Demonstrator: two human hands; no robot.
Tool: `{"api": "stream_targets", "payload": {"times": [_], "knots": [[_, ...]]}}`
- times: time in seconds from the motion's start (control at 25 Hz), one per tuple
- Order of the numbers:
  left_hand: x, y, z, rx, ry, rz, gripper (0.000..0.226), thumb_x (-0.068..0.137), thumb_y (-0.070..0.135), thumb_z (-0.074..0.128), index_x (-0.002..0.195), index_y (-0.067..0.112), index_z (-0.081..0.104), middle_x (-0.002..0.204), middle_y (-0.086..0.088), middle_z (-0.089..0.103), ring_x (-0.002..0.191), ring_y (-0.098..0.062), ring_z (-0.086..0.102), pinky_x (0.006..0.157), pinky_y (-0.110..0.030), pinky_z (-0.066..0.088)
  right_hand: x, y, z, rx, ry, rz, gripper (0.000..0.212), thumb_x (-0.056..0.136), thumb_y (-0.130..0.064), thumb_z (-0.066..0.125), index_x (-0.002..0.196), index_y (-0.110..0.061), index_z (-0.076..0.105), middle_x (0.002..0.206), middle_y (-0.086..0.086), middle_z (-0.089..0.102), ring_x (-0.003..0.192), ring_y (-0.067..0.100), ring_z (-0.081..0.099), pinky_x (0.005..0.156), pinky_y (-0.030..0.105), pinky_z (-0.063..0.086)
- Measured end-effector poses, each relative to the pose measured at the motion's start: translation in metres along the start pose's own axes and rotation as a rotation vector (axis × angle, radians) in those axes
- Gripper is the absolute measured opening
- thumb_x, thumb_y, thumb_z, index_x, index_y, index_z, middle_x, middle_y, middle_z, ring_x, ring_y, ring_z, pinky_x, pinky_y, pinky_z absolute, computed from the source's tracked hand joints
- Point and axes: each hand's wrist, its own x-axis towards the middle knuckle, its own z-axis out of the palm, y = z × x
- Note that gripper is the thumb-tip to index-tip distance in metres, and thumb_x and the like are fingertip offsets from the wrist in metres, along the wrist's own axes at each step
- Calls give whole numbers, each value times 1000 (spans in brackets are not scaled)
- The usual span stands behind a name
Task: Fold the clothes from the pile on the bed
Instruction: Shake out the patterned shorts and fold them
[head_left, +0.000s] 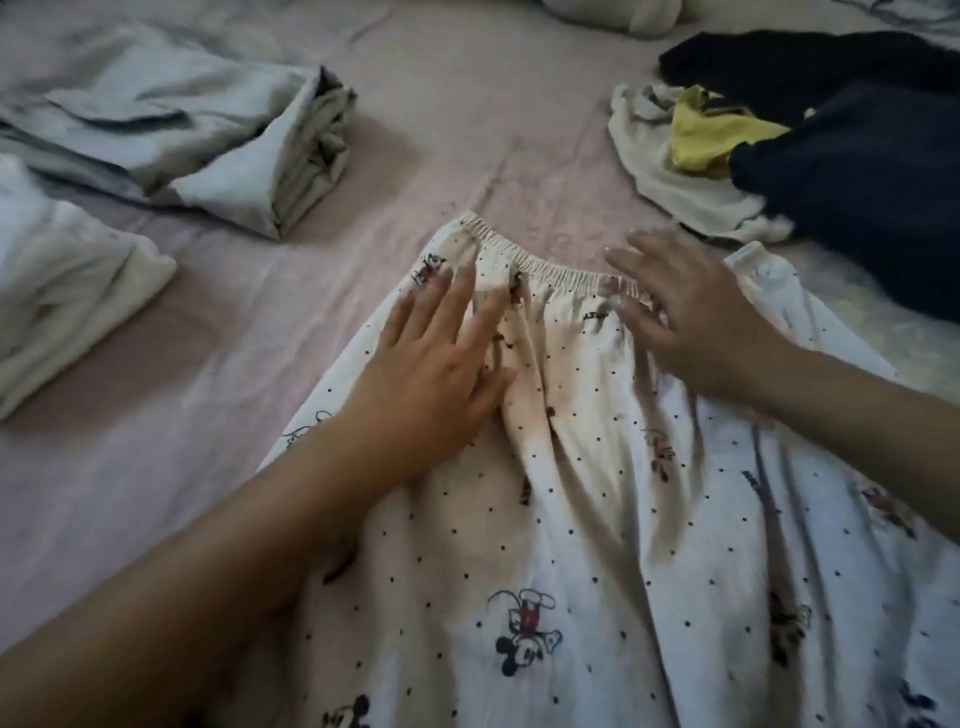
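The white dotted cartoon-print cotton pyjama trousers (597, 493) lie spread on the pink bedsheet (156, 441). The left hand (436, 364) presses flat on them, fingers straight. The right hand (691, 306) rests outstretched over the elastic waistband (535, 254), gripping nothing.

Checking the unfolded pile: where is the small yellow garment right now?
In the head view, the small yellow garment lies upper right on the bed, atop a cream cloth, tucked against dark navy clothes.

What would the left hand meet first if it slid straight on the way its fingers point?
The left hand lies flat on the printed pants, fingers aimed up and right. It would likely cross the elastic waistband first, then bare pink sheet. Nothing else shows in that line.
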Motion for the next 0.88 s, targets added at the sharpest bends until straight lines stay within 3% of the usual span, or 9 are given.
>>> {"api": "stream_targets", "payload": {"times": [0.12,0.24,0.36,0.52,0.64,0.76,0.88], "knots": [[-19,-25,-14,85,-115,-122,86,72,64,-8,150,27,-8,157,3,-16,145,-18,-15,117,-41,-7,44,-37,8,226,-180,-46,47,100,-27,43,145,-17,35,154,7,26,143,21,20,108,18,10],[-51,-31,-15,46,-222,-120,82,74,70,-10,149,36,-3,154,5,-19,144,-18,-17,117,-39,-10,62,-74,24,51,-319,-30,51,101,-37,33,150,-27,21,160,2,7,146,22,6,118,38,4],[-63,-32,-3,70,-147,-91,70,89,65,-6,147,37,21,157,-6,13,146,-25,6,117,-46,5,59,-84,39,-124,-343,31,51,101,-39,25,150,-29,13,160,0,2,146,22,-1,115,52,-1],[-61,-30,0,74,-75,-111,73,89,66,0,148,30,24,155,-9,25,143,-27,21,114,-46,20,49,-96,39,-195,-222,-17,51,102,-31,27,150,-21,16,159,3,6,146,22,2,116,47,4],[-80,-26,-19,35,-51,-287,72,89,58,6,147,21,27,150,-9,33,136,-27,33,107,-38,27,37,-110,29,-90,-242,-45,48,100,-20,34,147,-14,28,155,12,19,142,29,17,114,41,18],[-106,-25,-44,-112,-45,-537,47,97,37,43,135,10,40,135,-13,44,122,-30,41,95,-38,35,9,-135,14,134,-298,24,41,98,-14,36,138,-11,42,140,16,41,130,34,36,104,39,32],[-127,-29,-66,-316,-269,-702,49,82,39,70,109,5,49,111,-13,53,94,-26,51,72,-33,41,-34,-168,3,186,-346,94,44,100,-22,35,143,-15,35,149,13,32,136,29,31,109,41,31]]}}
